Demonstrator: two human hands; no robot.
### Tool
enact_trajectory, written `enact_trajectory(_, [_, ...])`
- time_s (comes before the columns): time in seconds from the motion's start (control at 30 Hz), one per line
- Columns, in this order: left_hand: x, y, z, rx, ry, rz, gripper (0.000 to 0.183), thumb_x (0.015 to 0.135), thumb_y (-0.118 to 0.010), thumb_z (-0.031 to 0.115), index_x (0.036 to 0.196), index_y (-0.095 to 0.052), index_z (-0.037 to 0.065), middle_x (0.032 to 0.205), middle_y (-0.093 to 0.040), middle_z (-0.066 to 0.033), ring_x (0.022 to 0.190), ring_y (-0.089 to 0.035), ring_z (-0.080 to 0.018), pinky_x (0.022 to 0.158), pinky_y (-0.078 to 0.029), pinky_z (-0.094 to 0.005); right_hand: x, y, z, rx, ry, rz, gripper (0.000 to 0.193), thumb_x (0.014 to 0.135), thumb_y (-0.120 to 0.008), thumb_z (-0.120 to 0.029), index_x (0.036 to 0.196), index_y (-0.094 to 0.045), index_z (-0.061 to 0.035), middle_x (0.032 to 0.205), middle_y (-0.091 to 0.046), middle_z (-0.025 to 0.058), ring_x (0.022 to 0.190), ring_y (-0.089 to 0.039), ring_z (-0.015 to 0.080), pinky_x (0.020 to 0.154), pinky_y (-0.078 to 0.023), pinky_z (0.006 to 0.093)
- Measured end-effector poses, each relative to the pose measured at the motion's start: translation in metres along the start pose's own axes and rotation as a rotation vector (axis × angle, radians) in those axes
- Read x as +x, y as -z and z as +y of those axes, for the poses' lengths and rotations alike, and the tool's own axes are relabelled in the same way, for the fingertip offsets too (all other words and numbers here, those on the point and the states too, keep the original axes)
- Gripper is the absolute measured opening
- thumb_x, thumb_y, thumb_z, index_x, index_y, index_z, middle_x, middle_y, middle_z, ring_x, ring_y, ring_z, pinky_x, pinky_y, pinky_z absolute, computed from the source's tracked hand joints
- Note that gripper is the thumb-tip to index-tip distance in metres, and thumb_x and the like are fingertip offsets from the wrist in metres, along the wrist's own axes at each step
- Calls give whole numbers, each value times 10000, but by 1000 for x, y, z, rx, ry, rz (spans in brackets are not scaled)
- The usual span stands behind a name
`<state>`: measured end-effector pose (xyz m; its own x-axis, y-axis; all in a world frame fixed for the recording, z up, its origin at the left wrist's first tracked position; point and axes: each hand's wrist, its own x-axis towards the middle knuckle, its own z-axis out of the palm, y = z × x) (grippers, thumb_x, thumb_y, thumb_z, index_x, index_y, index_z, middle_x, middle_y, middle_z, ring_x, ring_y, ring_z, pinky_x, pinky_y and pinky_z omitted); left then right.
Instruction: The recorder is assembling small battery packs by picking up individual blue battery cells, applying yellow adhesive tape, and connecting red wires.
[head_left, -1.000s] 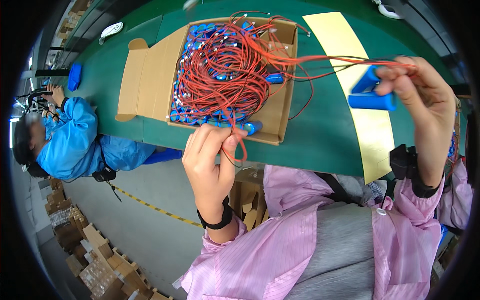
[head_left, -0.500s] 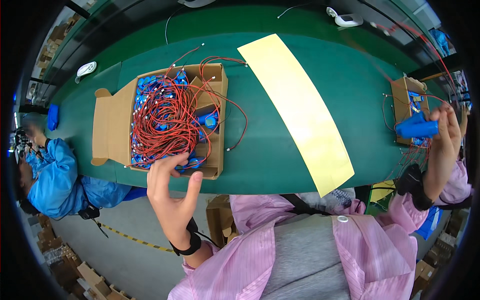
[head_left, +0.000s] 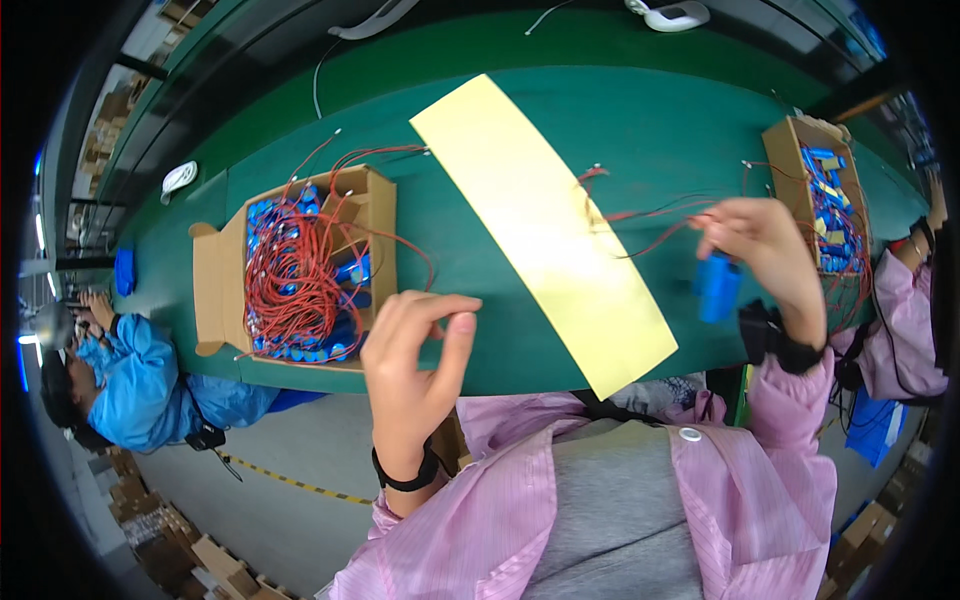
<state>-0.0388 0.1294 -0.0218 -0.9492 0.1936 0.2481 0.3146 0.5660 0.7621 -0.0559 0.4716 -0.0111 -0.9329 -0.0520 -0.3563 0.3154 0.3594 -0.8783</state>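
My right hand grips a blue cylindrical battery pack by its red and black leads, and the pack hangs below my fingers. The loose leads trail leftward over a long yellow sheet; their far end is blurred. My left hand is raised near the table's front edge with thumb and forefinger a little apart and nothing visible between them. Beside it stands an open cardboard box full of blue battery packs under a tangle of red and black wires.
At the right is a second cardboard box with blue packs and yellow slips. White curved devices lie along the back. A co-worker in blue sits at the far left, another person's pink sleeve shows at right.
My right hand has come leftward from the right box with the battery pack, which now hangs downward. My left hand has moved away from the left box, to the right. The view has shifted.
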Motion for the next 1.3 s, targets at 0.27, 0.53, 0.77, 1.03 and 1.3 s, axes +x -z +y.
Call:
enact_trajectory(0.27, [22,-29,2,137,-40,-449,244,852,-665,130,1071,-628,28,993,-649,-121,920,-596,-290,808,-465,-374,62,0,31,-56,28,63,262,914,-631,-177,1057,-640,43,924,-701,102,701,-613,121,626,-511,258])
enact_trajectory(0.53, [9,-62,2,137,-157,-639,660,719,-795,204,1288,-502,44,1432,-427,-150,1314,-412,-352,1058,-383,-419,-6,-18,11,-574,348,194,219,817,-676,-127,1035,-675,-104,924,-632,62,833,-632,224,718,-507,341])
enact_trajectory(0.77, [5,-88,10,172,-283,-746,916,632,-843,185,1399,-370,22,1515,-283,-167,1392,-295,-351,1129,-307,-443,-65,-60,41,-795,623,-90,247,719,-662,-106,952,-726,-162,912,-565,16,762,-604,170,636,-512,310])
enact_trajectory(1.03, [3,-92,14,343,-285,-778,942,618,-850,186,1403,-356,25,1522,-281,-147,1389,-315,-325,1112,-335,-456,-58,-76,47,-875,685,-137,158,723,-616,-88,874,-663,-94,910,-528,22,814,-591,167,619,-523,297])
enact_trajectory(1.3, [4,-94,26,445,-248,-794,947,602,-858,199,1393,-363,33,1516,-297,-146,1375,-336,-324,1092,-362,-431,-65,-45,28,-467,655,-145,90,769,-646,-55,805,-564,-56,868,-510,51,727,-583,204,617,-483,309])
